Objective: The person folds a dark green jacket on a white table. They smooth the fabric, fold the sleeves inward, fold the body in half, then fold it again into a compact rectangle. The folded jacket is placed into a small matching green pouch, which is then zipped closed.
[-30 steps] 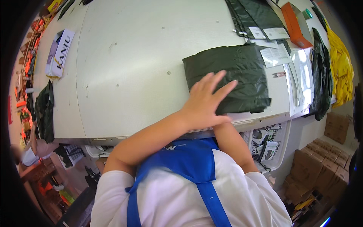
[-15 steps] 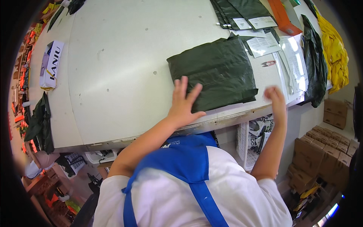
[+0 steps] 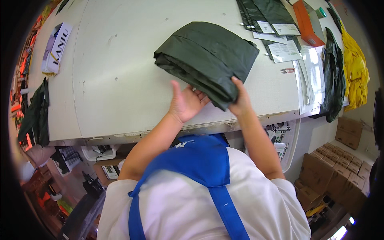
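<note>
A folded bundle of dark green, slightly shiny fabric sits turned at an angle on the white table, its near edge showing several loose layers. At its near right corner, my right hand grips it, thumb on top and fingers below. My left hand is at the near edge, palm turned up and thumb spread away. The tips of its fingers reach the underside of the bundle and are partly hidden there.
Flat dark green packs with white cards lie at the far right, near an orange box. Small red-handled snips lie by papers. Dark and yellow fabric hangs off the right edge. A white box stands at left.
The bundle has turned and shifted left and away from me. My right hand has come in from the right and taken its corner. My left hand has gone from lying on top to palm up below it.
</note>
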Motion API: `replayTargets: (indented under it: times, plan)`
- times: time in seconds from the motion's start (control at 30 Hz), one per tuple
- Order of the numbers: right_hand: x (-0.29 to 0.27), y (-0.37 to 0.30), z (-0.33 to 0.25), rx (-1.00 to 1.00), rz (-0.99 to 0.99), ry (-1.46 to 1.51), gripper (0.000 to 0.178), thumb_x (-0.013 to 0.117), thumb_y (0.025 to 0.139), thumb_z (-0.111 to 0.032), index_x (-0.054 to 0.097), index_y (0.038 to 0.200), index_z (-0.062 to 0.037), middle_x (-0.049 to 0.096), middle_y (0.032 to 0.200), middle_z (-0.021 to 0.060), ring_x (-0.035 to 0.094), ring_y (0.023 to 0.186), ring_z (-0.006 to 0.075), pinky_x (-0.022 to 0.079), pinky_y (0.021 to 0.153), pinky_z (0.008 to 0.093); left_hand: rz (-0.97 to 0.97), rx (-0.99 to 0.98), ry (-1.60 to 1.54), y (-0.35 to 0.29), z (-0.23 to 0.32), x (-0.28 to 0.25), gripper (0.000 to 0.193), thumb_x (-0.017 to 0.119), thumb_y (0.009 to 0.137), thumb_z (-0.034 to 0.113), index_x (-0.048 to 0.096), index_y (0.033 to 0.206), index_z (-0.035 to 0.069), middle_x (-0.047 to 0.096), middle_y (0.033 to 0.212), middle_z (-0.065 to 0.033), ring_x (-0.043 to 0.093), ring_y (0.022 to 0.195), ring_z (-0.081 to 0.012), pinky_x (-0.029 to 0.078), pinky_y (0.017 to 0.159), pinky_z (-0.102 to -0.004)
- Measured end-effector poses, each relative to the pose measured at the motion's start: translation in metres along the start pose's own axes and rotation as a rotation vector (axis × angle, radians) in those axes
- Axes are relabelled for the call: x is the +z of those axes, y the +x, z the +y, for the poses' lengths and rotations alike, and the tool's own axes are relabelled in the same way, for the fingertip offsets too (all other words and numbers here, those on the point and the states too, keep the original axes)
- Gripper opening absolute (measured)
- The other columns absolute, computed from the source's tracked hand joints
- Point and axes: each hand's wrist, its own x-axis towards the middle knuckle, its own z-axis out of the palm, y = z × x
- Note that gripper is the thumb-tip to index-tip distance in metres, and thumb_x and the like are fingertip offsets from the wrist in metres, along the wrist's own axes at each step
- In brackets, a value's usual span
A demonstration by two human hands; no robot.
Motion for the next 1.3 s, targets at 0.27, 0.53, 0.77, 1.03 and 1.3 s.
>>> replayTargets:
  times: [0.27,0.53,0.77,1.03,1.3]
  plan:
    - [0.04,-0.019,0.047,0.043,0.018,-0.468,0.054,0.063,0.087,-0.032,0.044,0.13,-0.0055,0.055,0.122,0.0074,0.052,0.11,0.0193,0.04,0.097,0.0348,0.18,0.061,0.333,-0.013,0.014,-0.018,0.049,0.064,0.082,0.01,0.046,0.126,0.0,0.055,0.124,-0.0124,0.055,0.113,-0.0241,0.046,0.097,-0.0375]
    - [-0.015,0.044,-0.034,-0.15,-0.03,-0.426,0.072,0.034,0.092,-0.065,0.04,0.137,-0.0099,0.049,0.135,0.0046,0.049,0.115,0.0197,0.035,0.098,0.0369,0.276,-0.093,0.296,-0.034,0.054,-0.017,0.039,0.062,0.08,0.013,0.054,0.115,0.0,0.063,0.108,-0.0118,0.063,0.097,-0.0248,0.052,0.087,-0.0377]
    - [0.031,0.025,-0.049,0.173,-0.183,-0.379,0.08,0.038,0.084,-0.074,0.045,0.134,-0.0121,0.051,0.133,0.0081,0.049,0.119,0.0227,0.041,0.096,0.0416,0.228,-0.12,0.349,-0.043,0.076,-0.026,0.036,0.063,0.081,0.017,0.057,0.111,-0.001,0.066,0.103,-0.0123,0.067,0.089,-0.023,0.056,0.076,-0.0353]
    - [0.013,0.021,-0.048,0.243,-0.074,-0.664,0.071,0.043,0.089,-0.064,0.043,0.136,-0.0112,0.049,0.134,0.0102,0.048,0.12,0.0272,0.04,0.098,0.0441,0.28,-0.219,0.296,-0.048,0.073,-0.038,0.038,0.06,0.082,0.011,0.055,0.117,-0.003,0.064,0.11,-0.015,0.066,0.095,-0.0247,0.054,0.084,-0.0384]
    - [0.034,0.021,-0.044,0.151,-0.163,-0.853,0.084,0.066,0.081,-0.048,0.031,0.141,-0.0007,0.049,0.131,0.0167,0.053,0.115,0.0243,0.043,0.098,0.0349,0.271,-0.195,0.373,-0.056,0.053,-0.048,0.041,0.059,0.082,0.005,0.052,0.121,-0.005,0.062,0.113,-0.0174,0.065,0.097,-0.027,0.054,0.086,-0.0397]
